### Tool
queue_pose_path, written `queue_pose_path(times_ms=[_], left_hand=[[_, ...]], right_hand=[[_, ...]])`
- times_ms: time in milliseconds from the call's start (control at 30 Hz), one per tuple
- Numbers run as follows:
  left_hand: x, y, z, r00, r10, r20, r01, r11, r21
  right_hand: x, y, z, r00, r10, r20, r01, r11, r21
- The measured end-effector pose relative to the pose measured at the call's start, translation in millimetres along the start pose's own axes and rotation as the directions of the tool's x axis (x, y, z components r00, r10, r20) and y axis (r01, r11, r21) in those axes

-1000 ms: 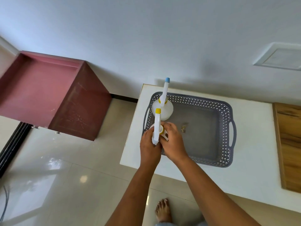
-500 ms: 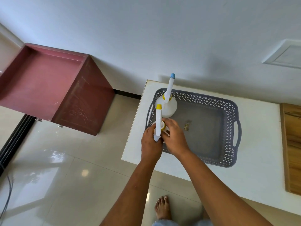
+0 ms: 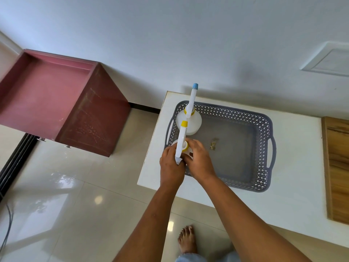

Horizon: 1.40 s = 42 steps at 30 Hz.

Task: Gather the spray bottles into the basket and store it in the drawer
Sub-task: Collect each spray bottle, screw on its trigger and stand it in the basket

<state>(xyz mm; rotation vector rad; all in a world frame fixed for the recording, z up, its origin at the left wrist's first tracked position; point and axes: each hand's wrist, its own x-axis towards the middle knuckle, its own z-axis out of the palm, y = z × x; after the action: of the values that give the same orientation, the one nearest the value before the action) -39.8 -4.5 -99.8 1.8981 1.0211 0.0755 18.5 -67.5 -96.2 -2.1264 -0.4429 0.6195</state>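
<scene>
— White tabletop point(image 3: 292, 205) under the grey perforated plastic basket point(image 3: 236, 112): how much room is around it?
— The basket sits at the table's left end, its left rim close to the table edge. Bare top runs right of it as far as a wooden board point(image 3: 338, 167). Glossy tiled floor point(image 3: 66, 205) lies open left of the basket. Beyond that floor a dark red open drawer point(image 3: 47, 95) juts out, well apart from it.
— And the hands?
— Both reach over the basket's near rim at its near left corner. The left hand point(image 3: 171, 167) and right hand point(image 3: 201, 163) curl their fingers tight round one white spray bottle with a yellow nozzle tip point(image 3: 179, 146). It is upright. Its base is hidden behind them, so I cannot tell whether it touches the basket floor.
— Anything else inside?
— A second white spray bottle with a blue nozzle tip point(image 3: 192, 126) stands in the far left corner, just beyond the held one. A small brownish scrap point(image 3: 213, 144) lies on the basket floor, right of the hands.
</scene>
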Motion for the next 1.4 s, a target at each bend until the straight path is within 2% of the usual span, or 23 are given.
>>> queue_pose_path(times_ms=[200,400,567,700,800,933,1133,1267,1400], left_hand=[[-6.1,-6.4,1.7,0.999,-0.033,-0.028,0.033,0.999,-0.003],[-26.2,-17.9,2.2,0.989,0.005,-0.148,-0.001,1.000,0.028],[-42.5,-22.3,3.7,0.984,-0.026,-0.178,0.025,1.000,-0.013],[-59.2,-16.6,10.3,0.992,0.016,-0.124,-0.011,0.999,0.044],[-73.1,-3.3,25.8,0.983,0.186,-0.003,-0.184,0.979,0.091],[-87.0,22.7,52.6,0.923,0.326,0.204,-0.358,0.922,0.146],[-121.4,48.0,100.8,0.796,0.398,0.456,-0.531,0.820,0.213],[-173.3,53.9,143.4,0.652,0.443,0.616,-0.662,0.728,0.177],[-236.1,54.7,179.0,0.523,0.484,0.702,-0.748,0.655,0.105]], right_hand=[[-4.1,16.1,-8.3,0.999,0.038,0.011,-0.036,0.989,-0.141],[-15.7,30.9,-21.4,0.994,0.109,0.022,-0.102,0.975,-0.195],[-27.6,40.3,-36.4,0.990,0.142,-0.021,-0.143,0.967,-0.212],[-41.3,47.2,-50.1,0.985,0.146,-0.087,-0.161,0.964,-0.212],[-55.2,55.0,-60.7,0.978,0.150,-0.148,-0.179,0.961,-0.210],[-81.6,71.7,-82.6,0.952,0.146,-0.268,-0.202,0.959,-0.196],[-134.5,112.2,-122.7,0.876,0.207,-0.436,-0.324,0.921,-0.214],[-191.8,151.2,-151.4,0.801,0.288,-0.524,-0.419,0.896,-0.148],[-259.7,190.3,-171.8,0.733,0.363,-0.576,-0.498,0.863,-0.089]])
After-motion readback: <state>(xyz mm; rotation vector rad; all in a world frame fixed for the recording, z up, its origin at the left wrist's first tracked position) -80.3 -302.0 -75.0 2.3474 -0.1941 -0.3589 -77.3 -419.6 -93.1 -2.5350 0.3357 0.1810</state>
